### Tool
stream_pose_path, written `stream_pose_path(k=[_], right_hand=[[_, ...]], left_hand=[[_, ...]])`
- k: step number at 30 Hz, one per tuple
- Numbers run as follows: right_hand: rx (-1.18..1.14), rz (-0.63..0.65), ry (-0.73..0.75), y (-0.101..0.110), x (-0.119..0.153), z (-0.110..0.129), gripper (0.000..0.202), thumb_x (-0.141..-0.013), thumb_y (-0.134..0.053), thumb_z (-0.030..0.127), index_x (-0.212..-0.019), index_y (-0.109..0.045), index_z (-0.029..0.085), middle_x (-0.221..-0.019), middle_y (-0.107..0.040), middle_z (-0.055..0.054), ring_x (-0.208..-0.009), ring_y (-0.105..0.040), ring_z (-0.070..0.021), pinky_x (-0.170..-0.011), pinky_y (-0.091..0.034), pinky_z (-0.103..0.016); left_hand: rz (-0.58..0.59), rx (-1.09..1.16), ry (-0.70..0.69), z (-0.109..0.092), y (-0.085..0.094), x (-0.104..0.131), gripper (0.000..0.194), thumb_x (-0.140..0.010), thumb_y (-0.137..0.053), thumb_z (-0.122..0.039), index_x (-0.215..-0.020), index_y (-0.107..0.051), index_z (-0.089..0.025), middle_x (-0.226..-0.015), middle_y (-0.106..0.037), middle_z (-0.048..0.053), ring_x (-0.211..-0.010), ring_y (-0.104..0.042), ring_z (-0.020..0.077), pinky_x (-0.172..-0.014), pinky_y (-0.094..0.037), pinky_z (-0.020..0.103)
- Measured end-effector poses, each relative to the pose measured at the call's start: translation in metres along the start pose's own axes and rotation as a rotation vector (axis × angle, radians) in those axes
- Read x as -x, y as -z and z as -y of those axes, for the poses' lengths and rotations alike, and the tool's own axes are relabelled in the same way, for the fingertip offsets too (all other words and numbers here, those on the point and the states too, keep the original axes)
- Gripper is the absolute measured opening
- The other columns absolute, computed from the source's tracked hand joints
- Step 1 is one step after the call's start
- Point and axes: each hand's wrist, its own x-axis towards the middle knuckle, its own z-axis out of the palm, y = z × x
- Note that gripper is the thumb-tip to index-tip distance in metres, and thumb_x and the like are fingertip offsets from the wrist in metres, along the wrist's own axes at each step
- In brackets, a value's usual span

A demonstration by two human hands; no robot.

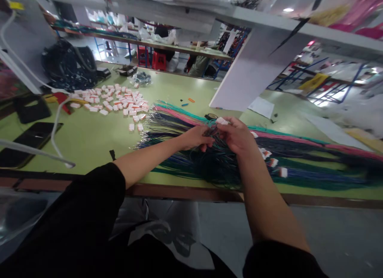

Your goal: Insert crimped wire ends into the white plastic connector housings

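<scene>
Green table (pixel 98 144): right hand (pixel 238 135) holds white connector (pixel 222 121) over wires (pixel 175 113)

The light is soft and moderately bright, with a ceiling lamp (pixel 288 9) glowing at upper right and a pale sheen on the far part of the worktop (pixel 194 84). Glare whitens patches of the background floor (pixel 101 54). Shadows are diffuse, darkest among the wires (pixel 215 166) below the hands (pixel 236 135). The black sleeves (pixel 98 198) lose detail. Fine strands smear together, the background is hazy, and the edges look stretched and blurred.
</scene>
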Motion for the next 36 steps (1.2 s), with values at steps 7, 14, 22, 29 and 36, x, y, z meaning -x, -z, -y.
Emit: stream_pose_path(k=[7, 14, 22, 29, 36], right_hand=[[-0.192, 0.078, -0.144, 0.006, -0.004, -0.008, 0.029, -0.048, -0.067, 0.015, -0.065, -0.044, 0.02, -0.058, -0.047, 0.008, -0.045, -0.04, -0.0031, -0.037, -0.03, -0.015], [-0.019, 0.078, 0.057, 0.009, 0.003, -0.002, 0.035, -0.047, -0.073, 0.016, -0.067, -0.045, 0.022, -0.059, -0.053, 0.009, -0.043, -0.044, -0.0056, -0.035, -0.031, -0.018], [-0.099, 0.001, -0.163, 0.008, -0.011, -0.007, 0.036, -0.047, -0.073, 0.013, -0.063, -0.042, 0.021, -0.055, -0.052, 0.008, -0.042, -0.045, -0.0045, -0.035, -0.033, -0.015], [-0.024, 0.004, -0.214, 0.006, -0.029, -0.004, 0.029, -0.051, -0.069, 0.009, -0.064, -0.046, 0.019, -0.05, -0.049, 0.007, -0.039, -0.044, -0.0045, -0.034, -0.033, -0.015], [0.029, 0.082, -0.209, 0.005, -0.04, -0.005, 0.027, -0.051, -0.071, 0.011, -0.066, -0.051, 0.019, -0.049, -0.05, 0.006, -0.039, -0.044, -0.0057, -0.034, -0.033, -0.017]], left_hand=[[0.082, 0.377, 0.3, 0.01, 0.014, -0.01, 0.012, -0.082, -0.058, -0.007, -0.071, -0.053, -0.011, -0.054, -0.059, -0.002, -0.035, -0.05, 0.0047, -0.04, -0.04, 0.016], [0.089, 0.551, 0.471, 0.003, 0.011, -0.011, 0.012, -0.088, -0.053, -0.018, -0.078, -0.056, -0.012, -0.059, -0.061, 0.0, -0.043, -0.057, 0.0089, -0.046, -0.049, 0.021], [-0.157, 0.644, 0.307, 0.008, -0.005, -0.011, 0.018, -0.091, -0.047, -0.016, -0.073, -0.043, -0.018, -0.048, -0.046, -0.008, -0.029, -0.029, 0.0013, -0.032, -0.025, 0.011], [-0.336, 0.555, 0.206, 0.01, -0.012, -0.014, 0.02, -0.088, -0.051, -0.013, -0.07, -0.042, -0.018, -0.05, -0.049, -0.008, -0.03, -0.033, 0.0023, -0.034, -0.027, 0.013], [-0.282, 0.567, 0.246, 0.011, 0.002, -0.018, 0.018, -0.085, -0.049, -0.004, -0.071, -0.046, -0.015, -0.053, -0.054, -0.005, -0.035, -0.043, 0.004, -0.038, -0.038, 0.015]])
